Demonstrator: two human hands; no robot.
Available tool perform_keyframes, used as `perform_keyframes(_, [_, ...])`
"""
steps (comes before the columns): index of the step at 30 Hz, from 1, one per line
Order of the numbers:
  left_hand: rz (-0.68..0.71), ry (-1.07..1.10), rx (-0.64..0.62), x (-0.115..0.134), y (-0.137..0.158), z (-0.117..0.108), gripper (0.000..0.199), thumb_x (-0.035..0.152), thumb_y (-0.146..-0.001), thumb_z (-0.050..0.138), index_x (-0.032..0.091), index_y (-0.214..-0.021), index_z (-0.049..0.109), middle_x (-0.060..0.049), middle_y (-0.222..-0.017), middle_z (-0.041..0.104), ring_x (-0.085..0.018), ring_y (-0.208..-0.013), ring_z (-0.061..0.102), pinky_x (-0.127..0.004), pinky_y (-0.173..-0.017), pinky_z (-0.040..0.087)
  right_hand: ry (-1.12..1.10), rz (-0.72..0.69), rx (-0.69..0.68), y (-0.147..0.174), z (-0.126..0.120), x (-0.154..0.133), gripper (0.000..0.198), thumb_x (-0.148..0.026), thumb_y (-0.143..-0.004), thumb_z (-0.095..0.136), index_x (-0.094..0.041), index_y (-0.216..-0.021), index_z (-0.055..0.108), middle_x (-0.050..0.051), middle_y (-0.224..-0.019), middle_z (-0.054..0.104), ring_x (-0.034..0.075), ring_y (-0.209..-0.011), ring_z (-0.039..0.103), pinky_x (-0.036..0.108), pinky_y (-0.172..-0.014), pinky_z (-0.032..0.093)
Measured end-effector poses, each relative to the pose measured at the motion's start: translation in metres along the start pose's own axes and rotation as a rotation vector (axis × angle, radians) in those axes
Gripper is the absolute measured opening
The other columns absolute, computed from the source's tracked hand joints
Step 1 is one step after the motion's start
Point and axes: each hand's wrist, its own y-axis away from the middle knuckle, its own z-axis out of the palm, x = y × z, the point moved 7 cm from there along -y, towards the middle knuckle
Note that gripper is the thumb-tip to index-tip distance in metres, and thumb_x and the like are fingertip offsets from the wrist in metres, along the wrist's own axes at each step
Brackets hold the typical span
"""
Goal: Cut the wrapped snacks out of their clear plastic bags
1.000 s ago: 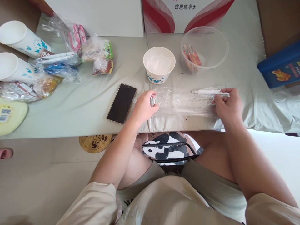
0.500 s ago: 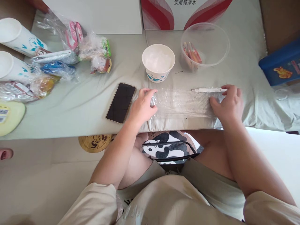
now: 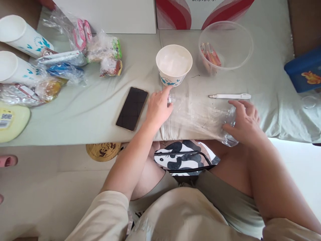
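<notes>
Plastic wrap (image 3: 198, 115): clear sheet spread on the desk (image 3: 100, 113), below the paper bowl (image 3: 174, 65).
Left hand (image 3: 157, 108): fingers pinch its left corner.
Right hand (image 3: 244, 122): fingers half-curled, gripping the right edge.
Advice: keep both ends taut and level.

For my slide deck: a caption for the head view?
Both hands stretch clear plastic film near a paper bowl.

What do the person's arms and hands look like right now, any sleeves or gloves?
Both hands, the left hand and the right hand, are bare: no gloves, rings or watch visible. Forearms are uncovered; short beige sleeves end near the elbows.
</notes>
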Motion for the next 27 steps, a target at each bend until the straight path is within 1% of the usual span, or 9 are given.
perform_keyframes(3, [0.027, 0.070, -0.008, -0.001, -0.001, 0.004, 0.057, 0.006, -0.085, 0.065, 0.029, -0.138, 0.061, -0.004, -0.095, 0.071, -0.023, -0.095, 0.063, -0.039, -0.095, 0.051, 0.077, -0.115, -0.126, 0.012, 0.003, 0.000, 0.079, -0.035, -0.078, 0.060, -0.028, -0.154, 0.039, 0.021, -0.162, 0.033, 0.047, -0.157, 0.025, 0.069, -0.121, 0.029])
perform_keyframes(6, [0.056, 0.172, -0.010, 0.003, -0.001, 0.003, 0.057, 0.004, -0.083, 0.064, 0.028, -0.135, 0.061, -0.002, -0.090, 0.069, -0.019, -0.087, 0.062, -0.035, -0.089, 0.051, 0.070, -0.207, -0.058, 0.012, -0.009, -0.004, 0.071, -0.042, -0.085, 0.058, -0.026, -0.152, 0.044, 0.022, -0.161, 0.037, 0.050, -0.158, 0.024, 0.072, -0.121, 0.028])
perform_keyframes(9, [0.113, 0.331, -0.083, 0.014, -0.001, 0.005, 0.055, 0.003, -0.082, 0.064, 0.026, -0.132, 0.059, 0.002, -0.087, 0.065, -0.013, -0.080, 0.061, -0.028, -0.084, 0.051, -0.067, -0.383, 0.088, 0.000, -0.023, -0.028, 0.067, -0.051, -0.087, 0.060, -0.021, -0.146, 0.051, 0.023, -0.156, 0.045, 0.047, -0.154, 0.033, 0.068, -0.123, 0.029])
perform_keyframes(13, [0.205, 0.588, -0.242, 0.034, 0.003, 0.012, 0.047, 0.005, -0.081, 0.063, 0.024, -0.124, 0.058, 0.006, -0.082, 0.057, -0.008, -0.075, 0.059, -0.021, -0.077, 0.050, -0.253, -0.608, -0.035, -0.018, -0.010, -0.072, 0.073, -0.052, -0.085, 0.067, -0.020, -0.148, 0.049, 0.019, -0.147, 0.058, 0.039, -0.141, 0.053, 0.058, -0.116, 0.045])
perform_keyframes(16, [0.216, 0.761, -0.340, 0.043, 0.009, 0.015, 0.042, 0.007, -0.080, 0.065, 0.023, -0.118, 0.058, 0.006, -0.081, 0.054, -0.007, -0.073, 0.059, -0.021, -0.073, 0.051, -0.315, -0.616, -0.161, -0.021, 0.003, -0.090, 0.062, -0.045, -0.084, 0.070, -0.023, -0.140, 0.055, 0.014, -0.130, 0.071, 0.035, -0.121, 0.066, 0.051, -0.100, 0.055])
perform_keyframes(18, [0.201, 0.883, -0.406, 0.044, 0.013, 0.014, 0.040, 0.013, -0.079, 0.070, 0.024, -0.116, 0.058, 0.005, -0.084, 0.056, -0.008, -0.074, 0.061, -0.024, -0.074, 0.053, -0.356, -0.607, -0.229, -0.017, 0.005, -0.094, 0.036, -0.040, -0.087, 0.065, -0.023, -0.118, 0.066, 0.009, -0.102, 0.076, 0.028, -0.094, 0.072, 0.041, -0.084, 0.057])
perform_keyframes(20, [0.172, 1.023, -0.454, 0.043, 0.016, 0.008, 0.044, 0.022, -0.078, 0.077, 0.026, -0.118, 0.058, 0.003, -0.091, 0.061, -0.011, -0.079, 0.067, -0.029, -0.078, 0.057, -0.427, -0.609, -0.284, -0.011, 0.002, -0.097, 0.016, -0.036, -0.089, 0.062, -0.022, -0.092, 0.067, 0.003, -0.074, 0.069, 0.019, -0.068, 0.064, 0.032, -0.067, 0.051])
perform_keyframes(24, [0.055, 1.344, -0.346, 0.032, 0.013, -0.015, 0.061, 0.050, -0.074, 0.085, 0.032, -0.126, 0.058, -0.001, -0.118, 0.070, -0.023, -0.111, 0.072, -0.041, -0.099, 0.057, -0.668, -0.521, -0.319, -0.007, -0.006, -0.093, 0.023, -0.040, -0.088, 0.065, -0.022, -0.075, 0.058, -0.002, -0.060, 0.056, 0.013, -0.055, 0.050, 0.028, -0.053, 0.040])
perform_keyframes(27, [-0.147, 1.409, -0.368, 0.028, 0.013, -0.008, 0.061, 0.068, -0.080, 0.075, 0.029, -0.126, 0.062, -0.006, -0.134, 0.069, -0.029, -0.128, 0.067, -0.045, -0.103, 0.057, -0.916, -0.342, -0.248, -0.013, -0.004, -0.086, 0.027, -0.042, -0.089, 0.067, -0.023, -0.075, 0.054, -0.002, -0.057, 0.056, 0.013, -0.051, 0.049, 0.028, -0.050, 0.040])
